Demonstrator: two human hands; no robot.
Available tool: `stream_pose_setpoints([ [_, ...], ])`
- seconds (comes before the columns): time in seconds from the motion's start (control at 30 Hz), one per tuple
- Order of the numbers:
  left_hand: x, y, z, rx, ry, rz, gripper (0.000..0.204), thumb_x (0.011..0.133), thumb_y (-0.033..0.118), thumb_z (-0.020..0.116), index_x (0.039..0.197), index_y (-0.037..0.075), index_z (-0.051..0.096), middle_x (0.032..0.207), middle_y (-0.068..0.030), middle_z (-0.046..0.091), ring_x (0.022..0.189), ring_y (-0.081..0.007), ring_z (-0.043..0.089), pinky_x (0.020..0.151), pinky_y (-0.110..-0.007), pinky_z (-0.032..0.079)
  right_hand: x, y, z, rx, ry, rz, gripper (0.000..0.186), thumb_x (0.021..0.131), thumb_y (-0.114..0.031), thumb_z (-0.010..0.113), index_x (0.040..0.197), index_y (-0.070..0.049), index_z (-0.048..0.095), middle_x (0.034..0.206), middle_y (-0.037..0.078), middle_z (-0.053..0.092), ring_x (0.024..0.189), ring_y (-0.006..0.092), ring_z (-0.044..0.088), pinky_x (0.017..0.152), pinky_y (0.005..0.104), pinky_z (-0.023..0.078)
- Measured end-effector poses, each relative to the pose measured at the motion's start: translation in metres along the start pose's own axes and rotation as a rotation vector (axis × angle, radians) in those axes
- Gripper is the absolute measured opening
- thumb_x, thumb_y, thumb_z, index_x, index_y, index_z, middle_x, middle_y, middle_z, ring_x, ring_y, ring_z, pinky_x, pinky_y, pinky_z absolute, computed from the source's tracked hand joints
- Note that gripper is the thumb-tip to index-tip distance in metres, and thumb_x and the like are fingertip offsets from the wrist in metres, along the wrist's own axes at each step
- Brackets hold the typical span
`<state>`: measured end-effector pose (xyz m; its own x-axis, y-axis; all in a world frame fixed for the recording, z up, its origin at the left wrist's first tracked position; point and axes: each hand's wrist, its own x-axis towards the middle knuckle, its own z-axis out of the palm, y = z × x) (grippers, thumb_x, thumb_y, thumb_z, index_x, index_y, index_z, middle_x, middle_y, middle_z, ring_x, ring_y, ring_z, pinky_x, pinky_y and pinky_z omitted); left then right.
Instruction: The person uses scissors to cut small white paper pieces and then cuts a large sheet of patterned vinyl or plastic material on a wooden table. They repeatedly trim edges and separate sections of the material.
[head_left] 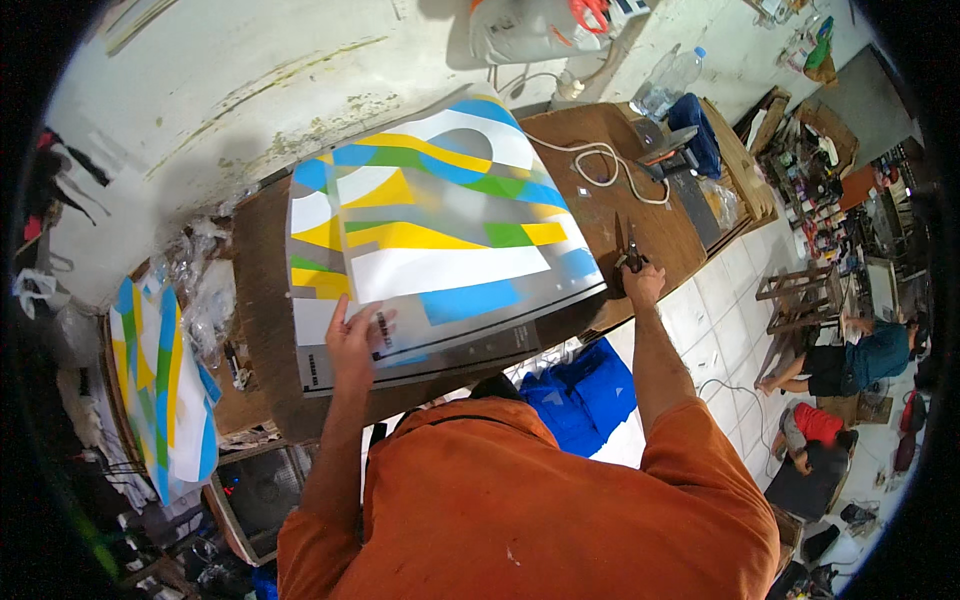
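A large printed sheet (440, 220) with blue, yellow, green, white and grey curved shapes lies on a brown wooden table (265, 290). My left hand (355, 340) rests flat on the sheet's near left corner, fingers spread. Past the sheet's right edge, my right hand (642, 282) grips the handles of a pair of dark scissors (628, 245), blades pointing away from me. I wear an orange shirt.
A white cord (600, 160) loops across the table's far right, by a dark tool (672, 150) and a plastic bottle (668, 82). More printed sheets (160, 390) are stacked at the left. Blue cloth (585, 385) lies below the table. People sit on the tiled floor at right.
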<state>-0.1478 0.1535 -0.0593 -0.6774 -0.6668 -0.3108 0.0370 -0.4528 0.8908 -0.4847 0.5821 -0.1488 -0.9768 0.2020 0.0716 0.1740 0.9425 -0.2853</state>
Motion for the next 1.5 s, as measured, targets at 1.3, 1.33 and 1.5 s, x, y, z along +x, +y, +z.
stream_pose_setpoints([
  [1.3, 0.049, -0.054, -0.121, 1.693, 0.088, 0.485, 0.068, 0.093, 0.019, 0.054, 0.154, 0.001, 0.032, 0.158, -0.0210, 0.031, 0.152, -0.0355, 0.020, 0.122, -0.052, 0.017, -0.033, -0.167, -0.019, 0.953, -1.346, -0.098, 0.045, 0.077, -0.023, 0.074, 0.114, 0.000, 0.066, 0.097, 0.008, 0.070, 0.087, 0.0182, 0.067, 0.075, 0.0332, 0.054],
  [1.33, 0.045, -0.058, -0.124, 1.724, 0.089, 0.479, 0.071, 0.092, 0.021, 0.055, 0.156, 0.002, 0.028, 0.161, -0.0196, 0.024, 0.152, -0.0352, 0.017, 0.123, -0.053, 0.015, -0.035, -0.170, -0.021, 0.938, -1.305, -0.120, 0.046, 0.078, -0.024, 0.074, 0.116, 0.000, 0.065, 0.097, 0.008, 0.070, 0.087, 0.0185, 0.068, 0.075, 0.0331, 0.054],
  [1.5, 0.024, -0.083, -0.123, 1.921, 0.219, 0.315, 0.074, 0.095, 0.029, 0.054, 0.158, 0.008, 0.023, 0.166, -0.0162, 0.013, 0.154, -0.0332, 0.010, 0.124, -0.053, 0.009, -0.034, -0.173, -0.027, 1.038, -1.341, -0.017, 0.049, 0.082, -0.030, 0.072, 0.119, 0.001, 0.063, 0.101, 0.009, 0.070, 0.087, 0.0193, 0.068, 0.076, 0.0335, 0.055],
])
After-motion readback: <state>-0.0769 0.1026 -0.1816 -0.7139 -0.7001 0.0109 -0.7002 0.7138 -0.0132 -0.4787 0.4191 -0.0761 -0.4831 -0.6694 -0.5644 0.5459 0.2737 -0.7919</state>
